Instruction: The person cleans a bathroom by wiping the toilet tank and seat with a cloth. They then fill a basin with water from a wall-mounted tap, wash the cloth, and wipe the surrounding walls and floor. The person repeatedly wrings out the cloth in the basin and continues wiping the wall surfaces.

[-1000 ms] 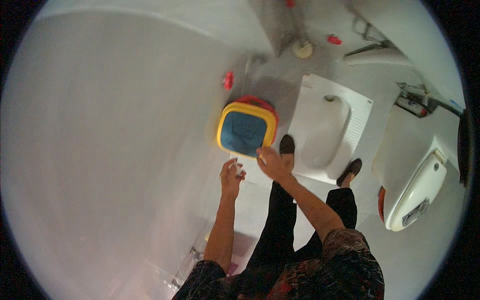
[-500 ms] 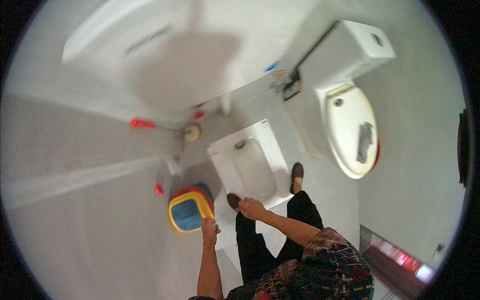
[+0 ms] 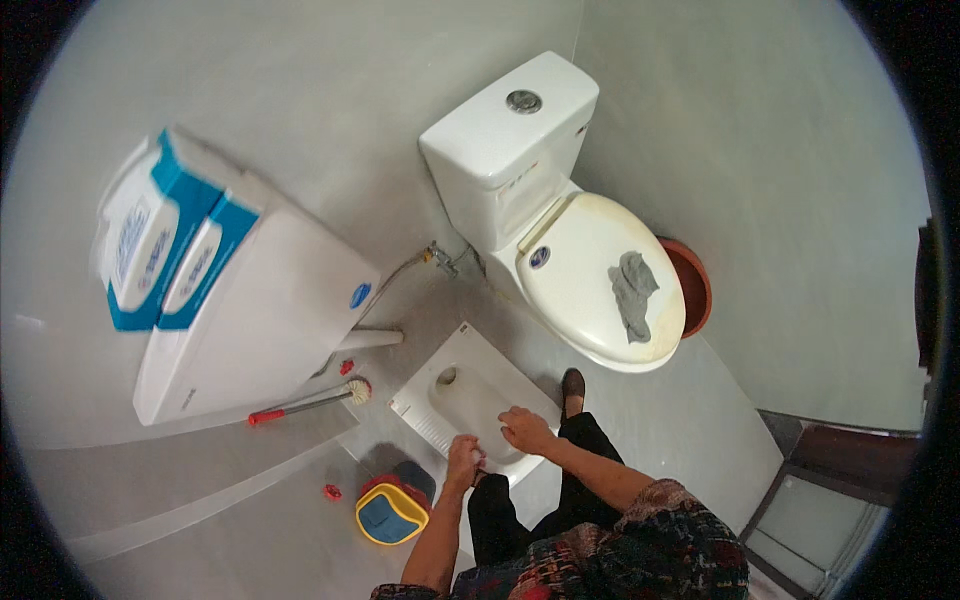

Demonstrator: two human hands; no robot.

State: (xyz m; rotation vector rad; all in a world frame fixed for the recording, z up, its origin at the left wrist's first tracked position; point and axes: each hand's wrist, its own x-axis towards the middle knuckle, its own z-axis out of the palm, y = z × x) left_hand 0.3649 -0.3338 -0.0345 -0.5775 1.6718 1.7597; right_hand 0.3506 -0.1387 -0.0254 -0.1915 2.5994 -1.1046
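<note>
My left hand (image 3: 462,465) is closed around a small whitish thing (image 3: 478,459), mostly hidden by the fingers and too small to name. It hovers over the near left edge of a white squat toilet (image 3: 476,365) set in the floor. Over the near part of the basin is my right hand (image 3: 527,431), its fingers bent and a little apart, with nothing visible in them. A yellow-rimmed bin with a blue-grey inside (image 3: 392,513) stands on the floor to the left, below my left forearm.
A white seated toilet (image 3: 560,270) with a grey cloth (image 3: 634,296) on its lid stands right, a reddish-brown basin (image 3: 693,285) behind it. Far left are a white tank (image 3: 270,300) bearing tissue packs (image 3: 170,240), and a red-handled toilet brush (image 3: 310,403).
My left hand has moved away from the yellow-rimmed bin, rightward to the squat toilet, close to my right hand. The view has swung, bringing the tissue packs into sight.
</note>
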